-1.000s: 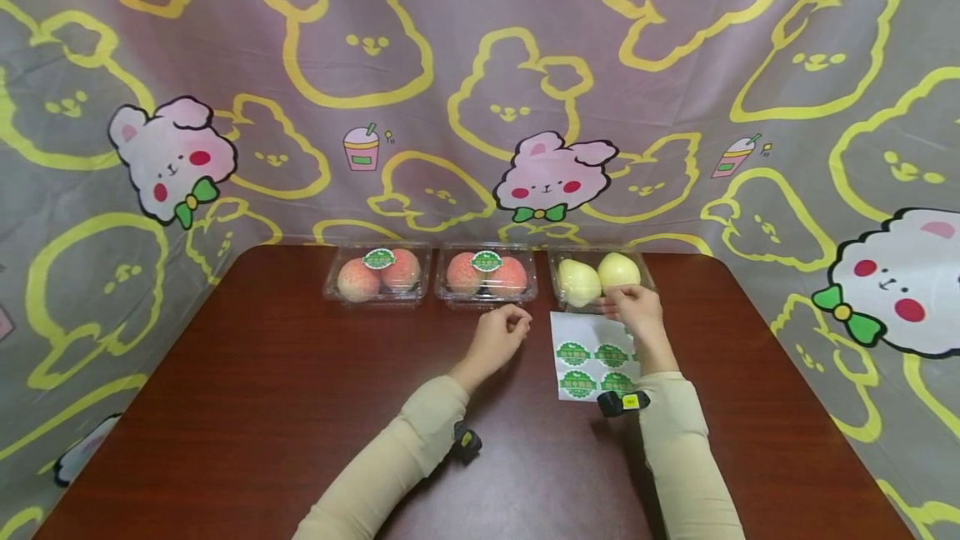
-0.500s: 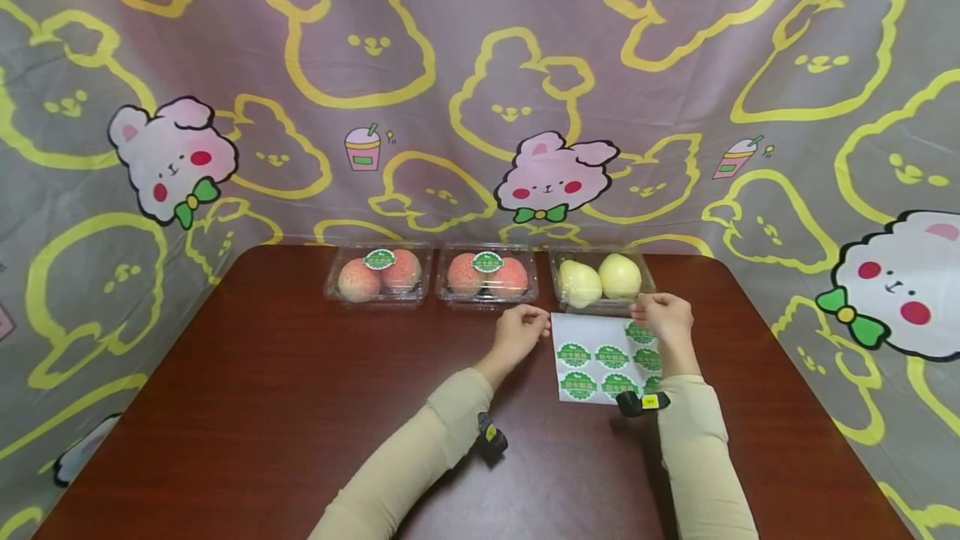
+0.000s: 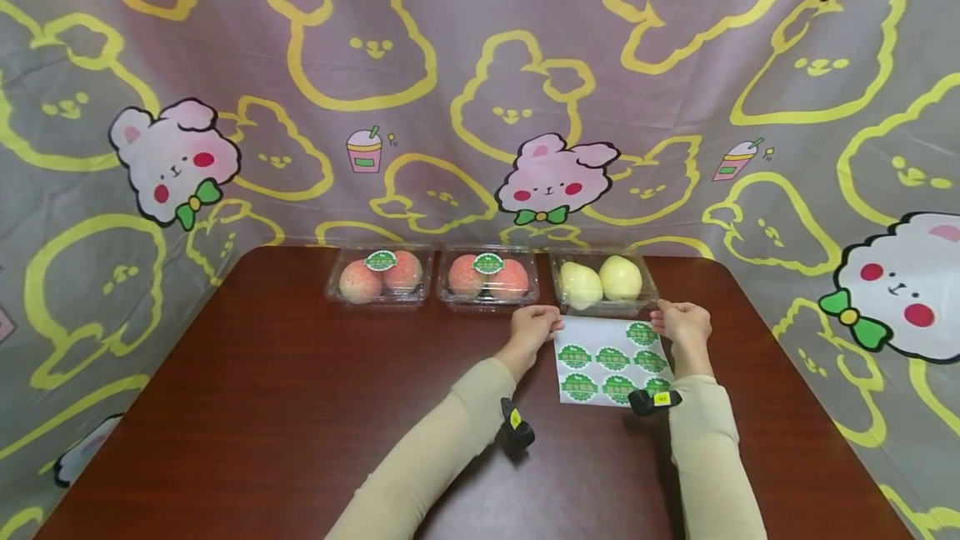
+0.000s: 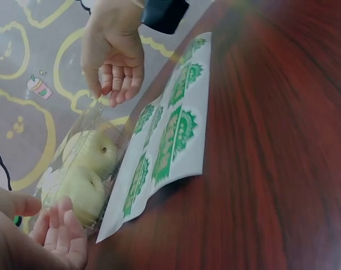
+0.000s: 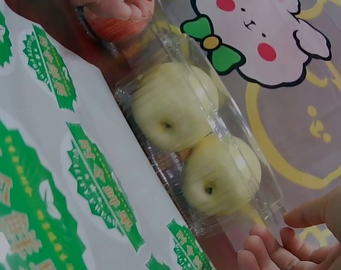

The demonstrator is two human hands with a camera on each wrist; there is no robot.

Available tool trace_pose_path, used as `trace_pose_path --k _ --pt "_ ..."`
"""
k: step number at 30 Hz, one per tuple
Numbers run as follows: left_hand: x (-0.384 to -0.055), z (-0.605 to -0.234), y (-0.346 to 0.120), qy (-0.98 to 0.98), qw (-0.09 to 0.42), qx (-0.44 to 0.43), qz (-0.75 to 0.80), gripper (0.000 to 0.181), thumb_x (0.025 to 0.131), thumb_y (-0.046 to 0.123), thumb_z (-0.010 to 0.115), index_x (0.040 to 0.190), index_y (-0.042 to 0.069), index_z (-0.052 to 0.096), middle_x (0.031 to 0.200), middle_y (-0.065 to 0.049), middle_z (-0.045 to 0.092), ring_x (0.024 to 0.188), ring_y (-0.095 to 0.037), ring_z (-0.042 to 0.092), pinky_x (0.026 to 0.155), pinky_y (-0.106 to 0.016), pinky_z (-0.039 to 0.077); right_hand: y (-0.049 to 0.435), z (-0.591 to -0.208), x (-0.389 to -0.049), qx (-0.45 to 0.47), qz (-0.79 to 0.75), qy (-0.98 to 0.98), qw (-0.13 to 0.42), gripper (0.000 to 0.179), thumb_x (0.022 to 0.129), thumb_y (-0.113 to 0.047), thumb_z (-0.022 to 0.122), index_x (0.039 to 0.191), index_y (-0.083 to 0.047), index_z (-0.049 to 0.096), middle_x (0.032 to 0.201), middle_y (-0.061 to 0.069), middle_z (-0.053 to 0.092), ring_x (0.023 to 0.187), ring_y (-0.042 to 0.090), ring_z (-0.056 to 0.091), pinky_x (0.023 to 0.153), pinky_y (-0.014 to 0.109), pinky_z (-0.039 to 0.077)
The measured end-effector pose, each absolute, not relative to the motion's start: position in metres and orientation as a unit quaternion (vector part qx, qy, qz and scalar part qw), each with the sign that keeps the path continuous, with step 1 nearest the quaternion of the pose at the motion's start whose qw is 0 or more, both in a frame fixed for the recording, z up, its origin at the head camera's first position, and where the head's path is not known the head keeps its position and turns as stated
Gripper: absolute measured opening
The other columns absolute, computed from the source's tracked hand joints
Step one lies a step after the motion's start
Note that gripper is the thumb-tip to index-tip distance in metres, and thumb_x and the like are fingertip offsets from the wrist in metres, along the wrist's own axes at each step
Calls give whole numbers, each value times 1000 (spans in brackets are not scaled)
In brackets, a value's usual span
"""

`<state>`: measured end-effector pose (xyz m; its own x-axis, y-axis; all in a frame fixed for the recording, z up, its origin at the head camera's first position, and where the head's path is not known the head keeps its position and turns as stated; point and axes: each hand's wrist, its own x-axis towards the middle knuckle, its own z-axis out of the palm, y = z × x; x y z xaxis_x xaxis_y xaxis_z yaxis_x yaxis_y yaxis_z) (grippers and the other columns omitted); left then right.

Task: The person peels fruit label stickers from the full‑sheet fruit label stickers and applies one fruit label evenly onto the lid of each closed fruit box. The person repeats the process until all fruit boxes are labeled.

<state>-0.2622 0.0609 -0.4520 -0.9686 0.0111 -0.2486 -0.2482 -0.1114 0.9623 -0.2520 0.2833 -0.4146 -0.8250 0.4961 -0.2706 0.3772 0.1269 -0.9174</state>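
A clear plastic box (image 3: 630, 304) holds two pale yellow-green fruits (image 5: 173, 107). A white sheet of round green stickers (image 3: 600, 333) lies in front of it, its near edge curling up in the left wrist view. My left hand (image 3: 531, 330) is beside the sheet's far left corner, near the box's front left corner. My right hand (image 3: 684, 327) is at the opposite side, its fingertips right by the box's front right corner. Both hands have loosely curved fingers, with gaps between thumb and fingers in the wrist views and nothing visible between them.
To the left stand two more clear boxes, a middle one (image 3: 488, 300) and a far-left one (image 3: 378, 300). Each contains two peaches and bears a green sticker on its lid. A patterned curtain (image 3: 420, 40) hangs behind the brown table (image 3: 300, 407).
My right hand has moved right, off the fruit box's front and uncovering the sheet's right column of stickers. My left hand has moved right toward the box's left corner. The boxes have stayed put.
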Motion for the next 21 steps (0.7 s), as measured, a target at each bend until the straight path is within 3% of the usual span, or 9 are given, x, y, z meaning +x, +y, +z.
trace_pose_path --k 4,12,21 --pt "-269 -456 66 633 91 -120 760 23 88 2 58 106 -8 68 98 -22 74 67 -3 64 71 -23 59 285 -418 -254 -297 607 -736 50 23 98 -21 51 105 0 55 50 -16 57 49 -1 62 59 20 58" --pt "-276 -460 72 591 102 -141 788 26 88 2 60 112 -7 66 109 -24 71 76 -7 69 77 -23 58 287 -424 -262 -300 631 -714 43 45 98 -22 50 132 7 49 56 -13 58 54 -2 60 61 17 57" --pt "-275 -453 77 565 117 -136 805 29 89 6 61 116 -3 66 108 -19 73 66 3 63 64 -12 49 286 -426 -268 -278 655 -703 24 40 99 -16 47 131 7 48 62 -13 59 59 0 59 62 15 55"
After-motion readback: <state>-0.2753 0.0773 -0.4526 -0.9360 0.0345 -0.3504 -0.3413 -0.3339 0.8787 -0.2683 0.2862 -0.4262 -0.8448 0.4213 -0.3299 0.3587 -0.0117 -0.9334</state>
